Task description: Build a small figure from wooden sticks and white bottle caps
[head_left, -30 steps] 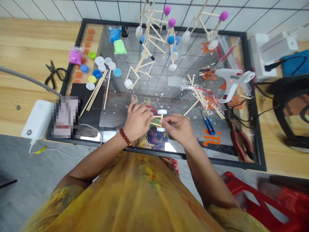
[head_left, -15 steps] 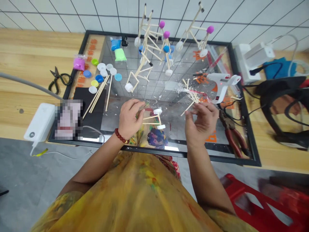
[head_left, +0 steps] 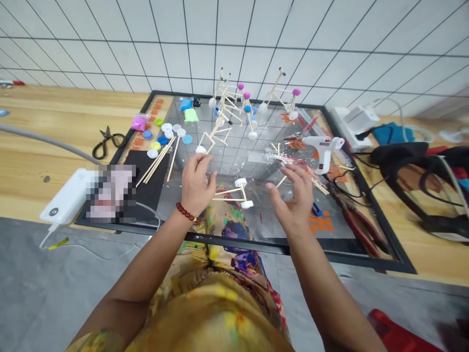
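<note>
A small frame of wooden sticks with two white round caps lies on the glass-topped board near its front edge. Just left of it hovers my left hand, fingers bent and apart with nothing between them, partly hiding the stick ends. My right hand is to the right of the frame, thumb and fingers spread, holding nothing. Beyond my right hand lie loose short sticks and white shavings. Behind my left hand stands a stick figure with a white cap at its base.
Several stick figures with coloured balls stand at the back. A white glue gun and red-handled pliers are at right. Bottle caps, long sticks, black-handled pliers and a white power bank lie at left.
The camera view has tilted upward, showing more wall. My right hand has moved away from the loose sticks toward me, and its fingers have spread. My left hand stays beside the small frame.
</note>
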`<control>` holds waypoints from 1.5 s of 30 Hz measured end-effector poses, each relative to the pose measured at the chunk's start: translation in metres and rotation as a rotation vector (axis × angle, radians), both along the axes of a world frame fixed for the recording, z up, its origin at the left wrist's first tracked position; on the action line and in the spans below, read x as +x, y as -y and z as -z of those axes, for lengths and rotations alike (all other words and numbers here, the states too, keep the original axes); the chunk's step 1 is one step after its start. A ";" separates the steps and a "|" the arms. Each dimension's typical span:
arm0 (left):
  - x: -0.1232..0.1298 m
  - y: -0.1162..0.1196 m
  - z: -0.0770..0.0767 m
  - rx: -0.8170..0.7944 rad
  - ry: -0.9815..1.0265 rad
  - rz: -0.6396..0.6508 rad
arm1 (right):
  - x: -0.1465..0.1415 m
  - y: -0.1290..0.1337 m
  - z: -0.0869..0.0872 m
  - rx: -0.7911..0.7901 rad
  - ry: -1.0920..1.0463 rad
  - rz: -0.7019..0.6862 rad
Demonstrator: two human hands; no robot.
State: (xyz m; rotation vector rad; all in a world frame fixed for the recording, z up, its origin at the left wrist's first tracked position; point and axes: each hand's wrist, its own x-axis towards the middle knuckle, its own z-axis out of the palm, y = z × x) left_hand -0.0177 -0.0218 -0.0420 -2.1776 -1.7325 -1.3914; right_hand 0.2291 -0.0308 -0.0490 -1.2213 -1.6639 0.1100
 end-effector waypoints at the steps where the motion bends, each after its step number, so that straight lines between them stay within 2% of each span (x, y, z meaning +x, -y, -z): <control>1: 0.000 -0.001 0.001 0.009 0.008 -0.012 | -0.002 0.000 -0.001 -0.010 -0.023 -0.028; 6: -0.007 -0.016 0.007 0.020 0.073 -0.047 | -0.016 -0.019 -0.010 -0.057 -0.098 -0.261; 10: -0.016 -0.053 0.002 -0.029 0.168 -0.050 | -0.023 -0.052 -0.022 -0.127 -0.086 -0.398; 13: -0.018 -0.084 -0.007 -0.096 0.207 -0.056 | -0.026 -0.062 -0.031 -0.161 0.005 -0.467; 17: -0.014 -0.112 -0.007 -0.178 0.226 0.021 | -0.040 -0.041 -0.043 -0.181 0.376 -0.720; 21: -0.008 -0.125 0.003 -0.201 0.192 0.112 | -0.063 -0.012 -0.048 -0.200 0.808 -0.735; 23: -0.006 -0.128 0.005 -0.188 0.166 0.122 | -0.069 -0.007 -0.044 -0.175 0.896 -0.705; 25: -0.005 -0.127 0.004 -0.179 0.167 0.101 | -0.069 -0.010 -0.038 -0.132 0.834 -0.677; 29: -0.009 -0.113 -0.004 -0.201 0.299 0.066 | -0.049 -0.030 -0.027 -0.059 0.405 -0.556; 32: -0.018 -0.092 -0.007 -0.260 0.441 0.103 | -0.031 -0.042 -0.028 -0.031 0.180 -0.447; 35: -0.026 -0.068 -0.006 -0.297 0.614 0.143 | -0.025 -0.045 -0.035 -0.037 0.121 -0.412; 37: -0.029 -0.054 -0.004 -0.296 0.716 0.163 | -0.030 -0.045 -0.037 -0.080 0.101 -0.400; 40: -0.030 -0.039 -0.001 -0.294 0.778 0.194 | -0.046 -0.053 -0.030 -0.239 0.034 -0.376; 42: -0.029 -0.035 -0.001 -0.288 0.779 0.219 | -0.057 -0.064 -0.022 -0.371 -0.049 -0.360; 45: -0.029 -0.033 -0.003 -0.290 0.771 0.251 | -0.071 -0.078 -0.017 -0.457 -0.131 -0.366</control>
